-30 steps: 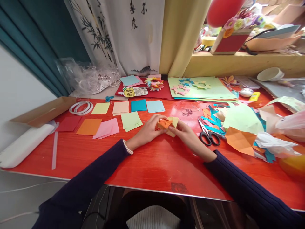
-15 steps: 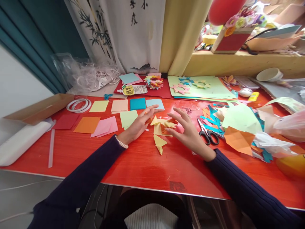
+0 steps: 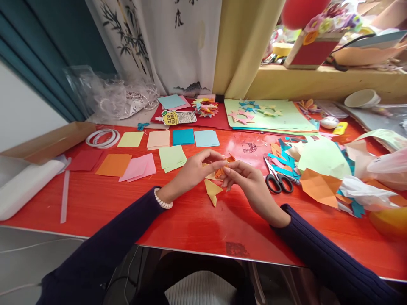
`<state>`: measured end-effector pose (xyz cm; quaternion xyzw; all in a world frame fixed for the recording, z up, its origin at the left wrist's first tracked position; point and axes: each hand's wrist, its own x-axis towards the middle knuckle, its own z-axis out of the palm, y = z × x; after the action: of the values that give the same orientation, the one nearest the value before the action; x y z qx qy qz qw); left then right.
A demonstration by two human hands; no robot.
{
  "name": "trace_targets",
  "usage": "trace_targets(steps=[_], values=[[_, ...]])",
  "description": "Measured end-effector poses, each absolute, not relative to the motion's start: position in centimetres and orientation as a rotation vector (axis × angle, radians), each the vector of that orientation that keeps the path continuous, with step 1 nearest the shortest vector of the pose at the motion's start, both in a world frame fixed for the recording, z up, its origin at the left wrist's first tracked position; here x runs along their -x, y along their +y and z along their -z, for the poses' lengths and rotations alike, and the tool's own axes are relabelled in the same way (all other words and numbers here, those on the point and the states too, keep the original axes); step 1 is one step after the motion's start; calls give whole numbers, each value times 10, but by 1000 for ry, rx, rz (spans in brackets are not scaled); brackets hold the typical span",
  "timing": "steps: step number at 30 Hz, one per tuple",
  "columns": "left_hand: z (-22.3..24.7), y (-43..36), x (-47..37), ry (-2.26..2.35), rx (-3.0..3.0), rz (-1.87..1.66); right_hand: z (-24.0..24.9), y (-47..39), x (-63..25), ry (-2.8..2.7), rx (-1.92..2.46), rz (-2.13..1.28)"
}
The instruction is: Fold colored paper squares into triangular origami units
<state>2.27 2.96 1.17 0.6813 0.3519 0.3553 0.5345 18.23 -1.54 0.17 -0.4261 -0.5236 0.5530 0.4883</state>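
Note:
Over the middle of the red table, my left hand [image 3: 199,171] and my right hand [image 3: 249,184] meet at their fingertips. Between them they pinch a small folded orange paper piece [image 3: 221,171]. Folded yellow paper pieces lie beneath and behind the fingers, partly hidden. One folded yellow piece [image 3: 213,191] rests on the table just below my left fingertips. Light green square sheets [image 3: 172,158] lie left of my left hand. Scissors with black handles [image 3: 277,178] are right of my right hand.
Square sheets such as the orange stack [image 3: 113,165] cover the left side. Paper scraps [image 3: 321,159] pile up at the right. Folded paper rings [image 3: 242,117] lie on green sheets at the back, near a glue pouch [image 3: 179,118].
My hands were spread apart above the folded pieces. Now they have come together, with the fingers closed on the orange piece.

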Motion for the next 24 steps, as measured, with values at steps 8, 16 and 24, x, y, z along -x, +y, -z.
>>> trace_targets(steps=[8, 16, 24], values=[[-15, 30, -20, 935, -1620, -871, -1, -13, -185, -1231, 1051, -1472], [-16, 30, -19, 846, -1412, -820, -3, -15, -186, -1283, 996, -1462], [-12, 33, -19, 737, -1287, -808, -4, -16, -187, -1363, 1019, -1308]])
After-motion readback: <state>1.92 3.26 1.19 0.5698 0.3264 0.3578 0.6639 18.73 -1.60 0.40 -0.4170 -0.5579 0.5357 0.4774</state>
